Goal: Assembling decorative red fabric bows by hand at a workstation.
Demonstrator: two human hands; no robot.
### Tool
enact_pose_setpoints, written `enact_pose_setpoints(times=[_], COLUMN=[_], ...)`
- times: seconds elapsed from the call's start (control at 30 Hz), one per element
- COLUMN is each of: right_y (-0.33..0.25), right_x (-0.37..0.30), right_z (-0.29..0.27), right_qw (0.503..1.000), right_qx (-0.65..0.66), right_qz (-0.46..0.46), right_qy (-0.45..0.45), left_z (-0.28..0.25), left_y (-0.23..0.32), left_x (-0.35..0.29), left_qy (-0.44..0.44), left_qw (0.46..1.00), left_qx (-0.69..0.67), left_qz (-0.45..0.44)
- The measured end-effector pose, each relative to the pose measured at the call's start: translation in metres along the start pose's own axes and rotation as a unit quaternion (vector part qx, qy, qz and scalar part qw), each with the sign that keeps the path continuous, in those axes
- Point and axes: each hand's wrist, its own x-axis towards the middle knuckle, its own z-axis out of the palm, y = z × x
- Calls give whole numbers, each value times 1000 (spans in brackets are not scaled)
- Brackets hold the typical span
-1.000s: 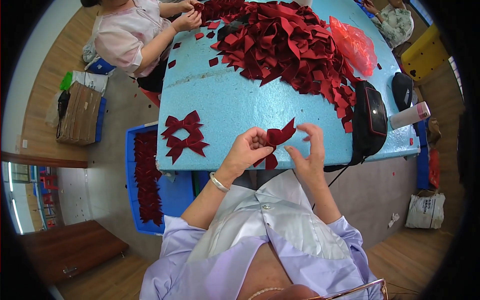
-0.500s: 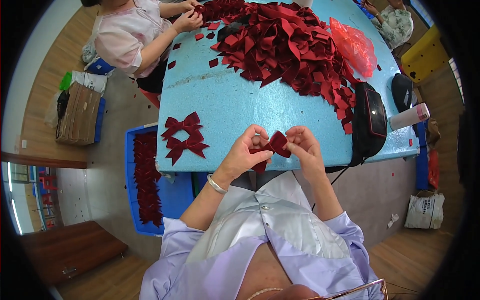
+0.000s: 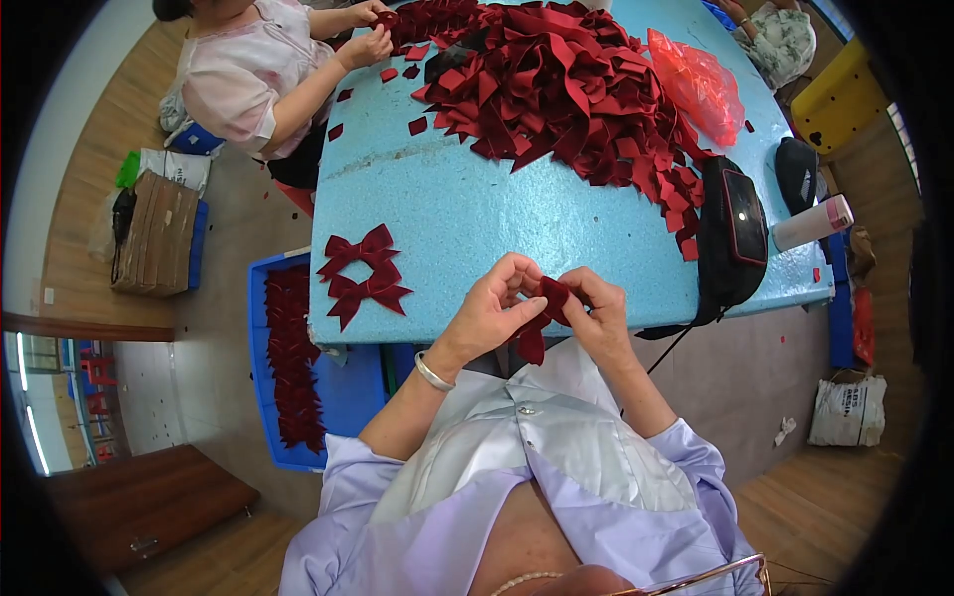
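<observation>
Over the near edge of the blue table, a dark red velvet bow [image 3: 553, 299] is pinched between my two hands. My left hand [image 3: 500, 306], with a silver bangle at the wrist, grips it from the left with thumb and fingers. My right hand [image 3: 595, 306] has its fingertips closed on the loop at the right. One tail of the bow hangs below my fingers; the middle is partly covered by them. To the left on the table lie two finished-looking red bows [image 3: 360, 248], one beside the other.
A large heap of red ribbon pieces [image 3: 566, 89] covers the table's [image 3: 447, 219] far middle. At right are a clear red bag [image 3: 701, 89], a black case [image 3: 733, 238] and a pale bottle [image 3: 813, 223]. A blue crate [image 3: 348, 397] of bows stands below left. A co-worker [image 3: 234, 84] works at far left.
The bow has turned in my hands, and its tail now hangs lower. My right hand has shifted slightly left and down, closer to my left.
</observation>
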Motion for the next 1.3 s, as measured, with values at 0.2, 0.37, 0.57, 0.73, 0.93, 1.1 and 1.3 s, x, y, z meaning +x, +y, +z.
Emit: enact_pose_setpoints(times=[0.2,0.37,0.57,0.73,0.93,1.1,1.3], right_y=[-4,-4,3,2,4,5,21], right_x=[2,-2,-7,-7,-5,-9,-13], right_z=[10,7,9,9,11,8,11], right_qw=[991,976,984,988,977,975,975], right_qx=[32,-21,-1,22,-19,-78,-63], right_qz=[-106,-196,-135,-121,-178,-160,-110], right_qy=[80,95,116,91,115,131,180], left_z=[1,6,14,8,-1,-4,14], left_y=[-5,-9,-5,1,-6,-6,1], left_x=[0,-2,-1,2,7,10,-7], left_qy=[15,10,22,-17,-33,-9,89], left_qw=[999,996,994,999,998,994,948], left_qx=[34,-57,-105,-34,56,-102,-289], left_qz=[-15,-74,-20,24,-7,-47,-95])
